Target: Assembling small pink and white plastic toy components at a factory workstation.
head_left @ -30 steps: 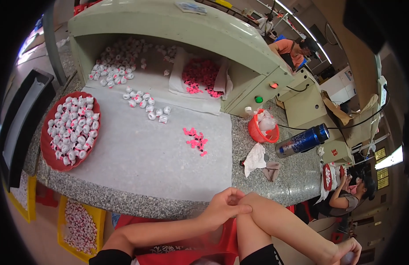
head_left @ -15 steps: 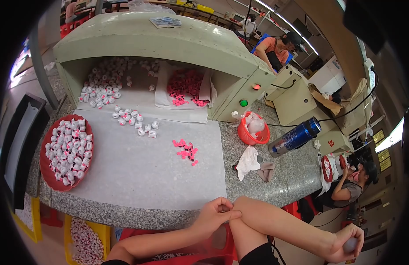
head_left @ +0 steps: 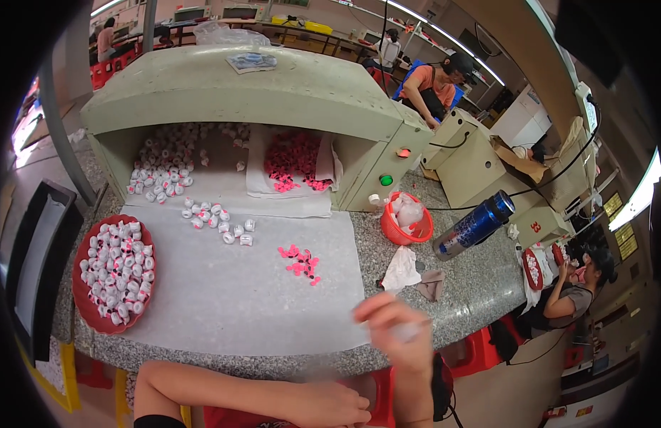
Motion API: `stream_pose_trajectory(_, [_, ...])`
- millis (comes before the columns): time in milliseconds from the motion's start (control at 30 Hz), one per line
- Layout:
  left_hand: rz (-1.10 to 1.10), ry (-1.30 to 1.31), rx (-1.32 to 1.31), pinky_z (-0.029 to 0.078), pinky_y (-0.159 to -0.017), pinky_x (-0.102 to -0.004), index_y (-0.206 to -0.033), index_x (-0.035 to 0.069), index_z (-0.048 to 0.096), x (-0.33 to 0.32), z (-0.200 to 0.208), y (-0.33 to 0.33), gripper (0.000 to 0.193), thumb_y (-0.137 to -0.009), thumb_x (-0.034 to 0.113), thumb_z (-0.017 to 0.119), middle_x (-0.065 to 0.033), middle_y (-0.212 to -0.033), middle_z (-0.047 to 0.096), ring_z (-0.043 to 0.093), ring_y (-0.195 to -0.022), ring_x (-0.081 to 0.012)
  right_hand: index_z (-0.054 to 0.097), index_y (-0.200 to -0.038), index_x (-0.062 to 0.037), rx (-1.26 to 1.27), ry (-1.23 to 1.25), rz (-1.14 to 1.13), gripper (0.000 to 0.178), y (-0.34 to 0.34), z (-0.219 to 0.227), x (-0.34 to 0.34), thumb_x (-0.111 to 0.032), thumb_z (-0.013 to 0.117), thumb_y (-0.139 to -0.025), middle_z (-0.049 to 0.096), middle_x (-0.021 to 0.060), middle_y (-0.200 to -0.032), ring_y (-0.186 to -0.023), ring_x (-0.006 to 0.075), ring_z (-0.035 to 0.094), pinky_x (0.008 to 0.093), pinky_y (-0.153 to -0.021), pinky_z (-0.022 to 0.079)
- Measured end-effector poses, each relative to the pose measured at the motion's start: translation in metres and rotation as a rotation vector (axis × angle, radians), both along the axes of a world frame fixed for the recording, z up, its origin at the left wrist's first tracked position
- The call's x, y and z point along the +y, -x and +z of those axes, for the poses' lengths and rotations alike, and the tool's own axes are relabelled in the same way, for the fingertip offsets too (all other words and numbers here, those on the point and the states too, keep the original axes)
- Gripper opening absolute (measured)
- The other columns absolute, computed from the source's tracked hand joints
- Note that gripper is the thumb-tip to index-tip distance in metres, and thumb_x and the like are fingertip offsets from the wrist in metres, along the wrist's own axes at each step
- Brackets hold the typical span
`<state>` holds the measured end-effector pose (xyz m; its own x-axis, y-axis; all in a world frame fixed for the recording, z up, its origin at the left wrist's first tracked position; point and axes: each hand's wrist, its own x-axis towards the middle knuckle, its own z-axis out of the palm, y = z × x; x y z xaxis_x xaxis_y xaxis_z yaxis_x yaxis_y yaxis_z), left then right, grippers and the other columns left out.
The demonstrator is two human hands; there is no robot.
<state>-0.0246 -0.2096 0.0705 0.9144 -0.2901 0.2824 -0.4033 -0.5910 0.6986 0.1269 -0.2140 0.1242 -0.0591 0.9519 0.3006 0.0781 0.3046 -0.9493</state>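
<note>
My right hand (head_left: 396, 329), smeared by motion, is raised over the front edge of the counter, its fingers bent round a small pale thing (head_left: 409, 331) whose kind I cannot make out. Below the edge, my left hand (head_left: 339, 404) is closed with curled fingers; anything inside is hidden. Small pink and dark discs (head_left: 300, 264) lie scattered on the white sheet (head_left: 223, 307). Behind them sit several white, pink-marked small pieces (head_left: 220, 220). A red scalloped dish (head_left: 105, 324) heaped with similar pieces stands at the left.
A pale green open-fronted box (head_left: 252, 93) holds more white pieces and a pink heap (head_left: 295, 153). At the right are a red basket (head_left: 397, 230), blue bottle (head_left: 480, 222) and cloths (head_left: 402, 269). A black tray (head_left: 38, 264) stands left. Other people (head_left: 430, 89) sit at nearby stations.
My right hand has swung in from the far right to the counter's front edge. My left hand has left my right arm and moved lower. The whole view has shifted slightly.
</note>
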Motion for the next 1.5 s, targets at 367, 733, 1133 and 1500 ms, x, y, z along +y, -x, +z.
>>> stream_pose_trajectory(367, [0.000,-0.228,-0.321,0.044,-0.068,-0.0327,-0.080,0.001,0.052,-0.006,-0.015,0.044,0.015,-0.072,0.013,0.051,-0.0108,-0.082,0.053,0.053,-0.076,-0.0230,0.058,-0.072,-0.0032,-0.067,-0.004,0.580,0.016,0.062,-0.035,-0.007,0.006,0.056,-0.059,0.057,0.0084,-0.082,-0.073,0.0217,0.057,0.0289,-0.061,0.047])
stream_pose_trajectory(733, [0.003,-0.353,-0.469,0.043,-0.060,-0.0278,-0.059,0.006,0.059,0.011,-0.020,0.049,0.011,-0.063,0.015,0.054,-0.0076,-0.061,0.056,0.055,-0.063,-0.0176,0.063,-0.070,-0.0045,-0.213,-0.231,0.579,0.016,0.050,-0.044,-0.001,-0.001,0.063,-0.054,0.061,0.0073,-0.079,-0.070,0.0240,0.059,0.0316,-0.060,0.050])
stream_pose_trajectory(1133, [0.013,-0.796,-0.693,0.034,-0.056,-0.0221,-0.050,0.014,0.045,0.005,-0.035,0.044,0.014,-0.063,0.015,0.049,0.0041,-0.055,0.042,0.046,-0.059,-0.0093,0.061,-0.067,-0.0020,-0.184,-0.309,0.600,0.011,0.053,-0.047,0.002,-0.004,0.065,-0.057,0.061,0.0106,-0.074,-0.066,0.0259,0.060,0.0311,-0.054,0.051])
stream_pose_trajectory(1500, [0.152,-0.747,-0.833,0.037,-0.062,-0.0213,-0.054,0.013,0.046,0.002,-0.053,0.043,0.012,-0.066,0.012,0.047,0.0043,-0.054,0.039,0.047,-0.062,-0.0092,0.059,-0.065,-0.0008,-0.141,-0.413,0.586,0.016,0.060,-0.053,0.003,-0.013,0.067,-0.057,0.060,0.0112,-0.073,-0.065,0.0262,0.059,0.0313,-0.051,0.050])
